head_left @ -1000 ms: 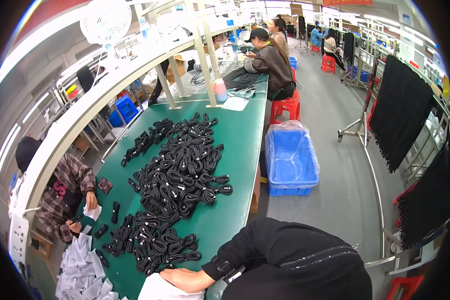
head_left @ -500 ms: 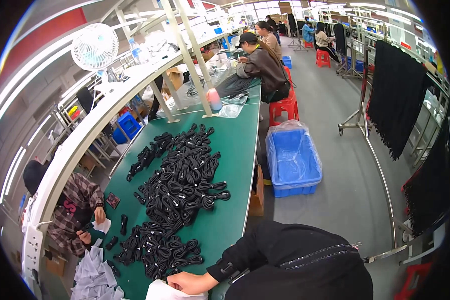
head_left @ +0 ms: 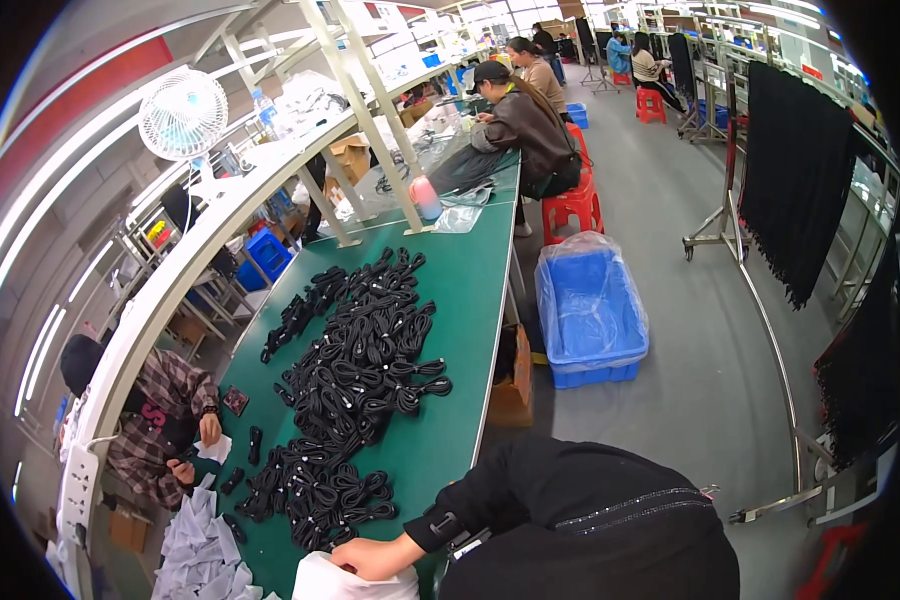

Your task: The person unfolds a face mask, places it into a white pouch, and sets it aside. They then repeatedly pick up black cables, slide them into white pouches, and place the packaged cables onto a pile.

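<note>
My right hand is low in the picture, at the near edge of the green table. Its fingers are curled at the rim of a white bag, whose lower part runs out of the picture. The fingertips are partly hidden in the white material. A black sleeve with a dark band at the wrist covers my right arm. Just beyond the bag, a heap of coiled black cables, each tied in the middle, stretches along the table. My left hand is out of the picture.
Across the table, a person in a plaid shirt handles a white piece beside a pile of pale strips. A blue crate lined with clear plastic stands on the floor. Another person sits on red stools; black fabric hangs at right.
The view has shifted slightly. My right hand stays at the white bag's rim, and more of the bag shows now. The heap of cables looks the same.
</note>
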Demonstrator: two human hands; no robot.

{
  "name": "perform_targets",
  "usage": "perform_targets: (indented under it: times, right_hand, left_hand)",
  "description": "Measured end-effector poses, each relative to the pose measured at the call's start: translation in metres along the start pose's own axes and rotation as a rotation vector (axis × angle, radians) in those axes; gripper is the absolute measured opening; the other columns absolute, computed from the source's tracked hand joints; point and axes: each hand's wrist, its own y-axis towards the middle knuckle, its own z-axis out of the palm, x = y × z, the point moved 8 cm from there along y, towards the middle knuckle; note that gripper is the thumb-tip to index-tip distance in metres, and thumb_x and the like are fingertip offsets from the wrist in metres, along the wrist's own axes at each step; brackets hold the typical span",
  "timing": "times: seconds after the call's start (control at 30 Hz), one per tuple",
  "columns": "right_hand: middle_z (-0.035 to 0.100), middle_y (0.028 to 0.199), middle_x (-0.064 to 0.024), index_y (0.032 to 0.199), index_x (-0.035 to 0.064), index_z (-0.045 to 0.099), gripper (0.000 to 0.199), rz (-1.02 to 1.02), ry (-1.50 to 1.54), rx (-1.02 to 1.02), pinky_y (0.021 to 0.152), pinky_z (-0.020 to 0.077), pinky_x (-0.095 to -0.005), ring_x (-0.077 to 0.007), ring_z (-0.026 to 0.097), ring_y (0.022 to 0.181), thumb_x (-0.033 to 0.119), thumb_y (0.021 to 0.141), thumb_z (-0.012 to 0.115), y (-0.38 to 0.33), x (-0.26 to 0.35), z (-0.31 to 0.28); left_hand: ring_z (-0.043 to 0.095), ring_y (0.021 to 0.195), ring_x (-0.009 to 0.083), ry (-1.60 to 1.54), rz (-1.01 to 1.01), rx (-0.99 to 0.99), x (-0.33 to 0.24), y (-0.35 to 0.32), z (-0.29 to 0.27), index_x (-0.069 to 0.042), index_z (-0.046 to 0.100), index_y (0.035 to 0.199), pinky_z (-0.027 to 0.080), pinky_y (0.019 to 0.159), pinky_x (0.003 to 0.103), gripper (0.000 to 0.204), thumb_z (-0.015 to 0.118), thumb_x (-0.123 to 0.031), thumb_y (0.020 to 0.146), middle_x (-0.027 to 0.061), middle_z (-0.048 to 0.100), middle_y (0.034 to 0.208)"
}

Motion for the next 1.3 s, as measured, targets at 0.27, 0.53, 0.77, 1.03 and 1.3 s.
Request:
perform_targets:
  times: [0.27, 0.53, 0.77, 1.03, 1.3]
  right_hand:
    - [0.068, 0.108, -0.0077, 0.117, 0.0003, 0.061, 0.03, 0.161, 0.545, 0.102, 0.087, 0.0497, -0.0325, -0.0129, 0.06, 0.1, 0.008, 0.088, 0.063, 0.004, 0.009, 0.0]
    - [0.068, 0.108, -0.009, 0.118, -0.0021, 0.056, 0.029, 0.296, 0.777, -0.197, 0.089, 0.0513, -0.0352, -0.0169, 0.062, 0.1, 0.005, 0.091, 0.06, 0.02, -0.036, -0.028]
    - [0.063, 0.123, -0.0088, 0.134, -0.0005, 0.051, 0.039, 0.294, 0.911, -0.08, 0.097, 0.0515, -0.0345, -0.0193, 0.063, 0.11, 0.006, 0.096, 0.058, 0.036, -0.026, -0.092]
    - [0.064, 0.12, -0.0091, 0.135, -0.0015, 0.051, 0.045, 0.402, 0.617, 0.5, 0.093, 0.051, -0.0298, -0.0148, 0.062, 0.107, 0.014, 0.095, 0.063, 0.034, -0.005, -0.032]
    - [0.068, 0.103, -0.0076, 0.122, -0.0039, 0.057, 0.044, 0.37, 0.091, 0.917, 0.077, 0.0508, -0.0282, -0.0094, 0.062, 0.09, 0.026, 0.092, 0.068, 0.015, -0.005, 0.01]
  left_hand:
    - [0.058, 0.113, 0.0401, 0.443, 0.228, 0.257, -0.063, -0.031, 0.03, 0.005, 0.043, 0.141, 0.046, 0.094, 0.049, 0.076, 0.054, -0.052, 0.091, 0.0279, 0.057, 0.128]
    - [0.059, 0.099, 0.05, 0.536, 0.199, -0.019, -0.002, -0.019, -0.094, 0.009, 0.055, 0.126, 0.045, 0.092, 0.051, 0.067, 0.065, -0.044, 0.085, 0.0315, 0.061, 0.118]
    - [0.056, 0.117, 0.0316, -0.037, -0.277, -0.422, 0.002, -0.014, -0.223, 0.008, 0.042, 0.142, 0.043, 0.101, 0.042, 0.054, 0.056, -0.022, 0.099, 0.0227, 0.056, 0.129]
    - [0.055, 0.122, 0.0248, -0.031, -0.219, -0.06, -0.067, -0.011, -0.109, 0.001, 0.041, 0.144, 0.047, 0.099, 0.039, 0.053, 0.05, -0.032, 0.104, 0.0183, 0.054, 0.136]
    - [0.062, 0.108, 0.0184, -0.285, -0.498, 0.21, -0.013, -0.007, -0.007, 0.004, 0.055, 0.129, 0.05, 0.093, 0.033, 0.039, 0.064, -0.014, 0.096, 0.0116, 0.065, 0.119]
